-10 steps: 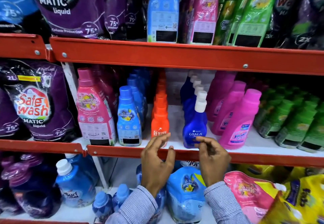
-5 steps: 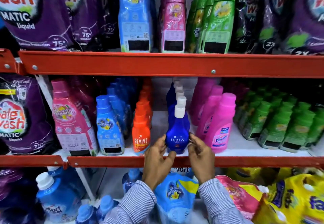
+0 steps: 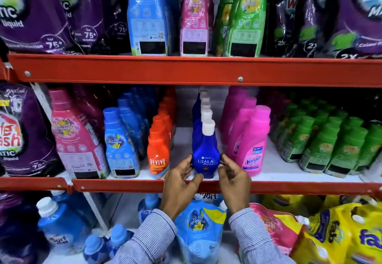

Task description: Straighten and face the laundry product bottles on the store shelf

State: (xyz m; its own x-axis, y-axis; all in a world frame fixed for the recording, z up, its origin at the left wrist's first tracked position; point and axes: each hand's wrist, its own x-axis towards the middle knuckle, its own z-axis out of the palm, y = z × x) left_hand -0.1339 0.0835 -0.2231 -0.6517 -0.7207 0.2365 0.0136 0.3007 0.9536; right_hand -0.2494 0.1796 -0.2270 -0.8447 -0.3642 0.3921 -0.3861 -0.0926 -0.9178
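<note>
A dark blue Ujala bottle (image 3: 205, 156) with a white cap stands upright at the front edge of the middle shelf (image 3: 289, 187), label facing me, with a row of the same bottles behind it. My left hand (image 3: 179, 185) cups its left side and my right hand (image 3: 232, 181) cups its right side, fingertips touching the lower body. An orange Revive bottle (image 3: 158, 156) stands to its left and a pink Vanish bottle (image 3: 253, 150) to its right.
Blue softener bottles (image 3: 121, 145), a large pink bottle (image 3: 74, 137) and purple pouches (image 3: 18, 131) fill the shelf's left; green bottles (image 3: 330, 145) fill its right. The red upper shelf (image 3: 186, 70) carries bottles and pouches. Below are blue (image 3: 199, 228), pink and yellow refill pouches (image 3: 351, 236).
Both hands have risen from the shelf's red front edge and closed in on the two sides of the front Ujala bottle. The camera has come closer and shifted right.
</note>
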